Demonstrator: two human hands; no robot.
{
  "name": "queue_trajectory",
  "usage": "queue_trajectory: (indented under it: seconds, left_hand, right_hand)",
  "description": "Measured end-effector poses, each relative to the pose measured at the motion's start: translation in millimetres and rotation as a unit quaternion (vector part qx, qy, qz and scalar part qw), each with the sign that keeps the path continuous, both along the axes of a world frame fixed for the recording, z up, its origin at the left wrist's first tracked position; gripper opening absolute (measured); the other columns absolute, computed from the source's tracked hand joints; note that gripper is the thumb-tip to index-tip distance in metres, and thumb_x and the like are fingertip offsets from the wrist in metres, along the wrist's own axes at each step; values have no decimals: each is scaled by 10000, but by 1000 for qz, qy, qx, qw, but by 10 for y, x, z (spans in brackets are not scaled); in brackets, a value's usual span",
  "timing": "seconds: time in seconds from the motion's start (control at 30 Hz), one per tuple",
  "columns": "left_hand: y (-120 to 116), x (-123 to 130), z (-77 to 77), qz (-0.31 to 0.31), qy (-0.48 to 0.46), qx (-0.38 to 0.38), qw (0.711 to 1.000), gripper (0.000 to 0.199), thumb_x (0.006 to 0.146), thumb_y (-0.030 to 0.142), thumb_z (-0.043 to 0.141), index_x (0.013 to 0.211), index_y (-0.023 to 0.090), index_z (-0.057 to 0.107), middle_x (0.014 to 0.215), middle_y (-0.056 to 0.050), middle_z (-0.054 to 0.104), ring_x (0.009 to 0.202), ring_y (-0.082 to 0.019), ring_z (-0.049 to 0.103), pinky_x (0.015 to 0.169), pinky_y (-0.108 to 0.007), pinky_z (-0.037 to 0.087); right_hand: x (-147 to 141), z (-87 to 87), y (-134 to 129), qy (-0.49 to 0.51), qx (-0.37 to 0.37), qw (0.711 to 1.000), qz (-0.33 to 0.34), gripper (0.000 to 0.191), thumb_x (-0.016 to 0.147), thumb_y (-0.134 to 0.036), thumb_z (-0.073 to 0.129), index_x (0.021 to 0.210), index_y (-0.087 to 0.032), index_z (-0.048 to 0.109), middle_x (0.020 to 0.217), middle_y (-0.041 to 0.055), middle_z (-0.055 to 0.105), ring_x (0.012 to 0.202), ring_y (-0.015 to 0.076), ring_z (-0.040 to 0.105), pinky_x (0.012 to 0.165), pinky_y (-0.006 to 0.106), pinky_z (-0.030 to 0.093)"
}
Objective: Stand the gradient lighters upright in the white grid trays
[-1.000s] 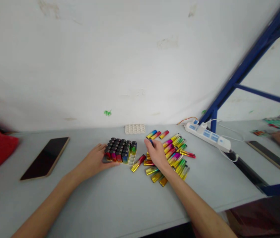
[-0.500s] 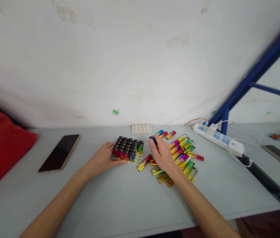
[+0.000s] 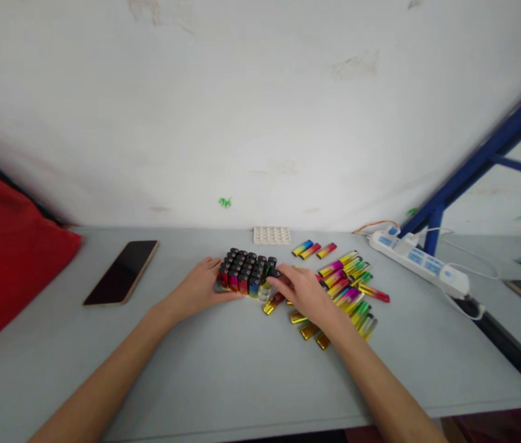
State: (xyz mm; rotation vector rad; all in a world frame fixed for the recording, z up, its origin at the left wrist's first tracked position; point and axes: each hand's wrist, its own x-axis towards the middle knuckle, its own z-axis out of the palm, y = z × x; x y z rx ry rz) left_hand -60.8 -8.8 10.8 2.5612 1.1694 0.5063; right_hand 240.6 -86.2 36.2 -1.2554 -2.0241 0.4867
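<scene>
My left hand (image 3: 202, 286) is curled round the left and front side of a holed tray (image 3: 265, 294), steadying it. Rows of shiny coloured lighters (image 3: 244, 274) stand upright in the tray, black ends up. At the tray's right side, my right hand (image 3: 300, 289) pinches one black-ended lighter (image 3: 273, 274) over the holes; whether it sits in a hole I cannot tell. Under and beyond that hand lies a pile of loose metallic lighters (image 3: 346, 289), gold fading to red, green, purple or blue. Another loose lighter (image 3: 272, 304) lies just in front of the tray, partly covered.
A second white holed tray (image 3: 272, 235) lies by the wall, with several lighters (image 3: 311, 249) to its right. A phone (image 3: 122, 272) is at left beside a red cloth (image 3: 11, 246). A power strip (image 3: 420, 258) with cables and a blue metal frame (image 3: 473, 166) are at right.
My right hand has moved the lighter left from above the pile to the tray's right side. The left hand stays on the tray, and the view has shifted slightly.
</scene>
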Motion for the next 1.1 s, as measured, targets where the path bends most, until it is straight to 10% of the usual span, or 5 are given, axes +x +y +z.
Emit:
queue_trajectory:
  seconds: [0.53, 0.83, 1.1]
  left_hand:
    - [67, -33, -29, 3, 0, -8, 1000, 528, 864, 703, 835, 1153, 261, 810, 1251, -114, 839, 1194, -376, 750, 1105, -514, 586]
    - [88, -24, -7, 17, 8, -22, 1000, 500, 830, 714, 842, 1070, 277, 813, 1219, -119, 842, 1180, -394, 759, 1103, -559, 597]
    - [106, -67, -84, 8, -18, 13, 1000, 461, 833, 712, 830, 1038, 301, 794, 1163, -138, 842, 1092, -408, 761, 1007, -561, 639]
  right_hand:
    - [-158, 24, 25, -218, -13, 974, -60, 315, 1152, -546, 655, 1105, -242, 724, 948, 89, 840, 762, 238, 753, 653, 300, 403]
    - [163, 74, 71, -176, 12, 982, -74, 485, 1195, -556, 549, 894, -226, 739, 821, 50, 766, 792, 212, 705, 795, 309, 466]
    - [773, -231, 237, -218, 10, 922, -320, 502, 1128, -440, 654, 1540, -152, 659, 1567, 261, 646, 1427, 391, 624, 1203, 531, 477]
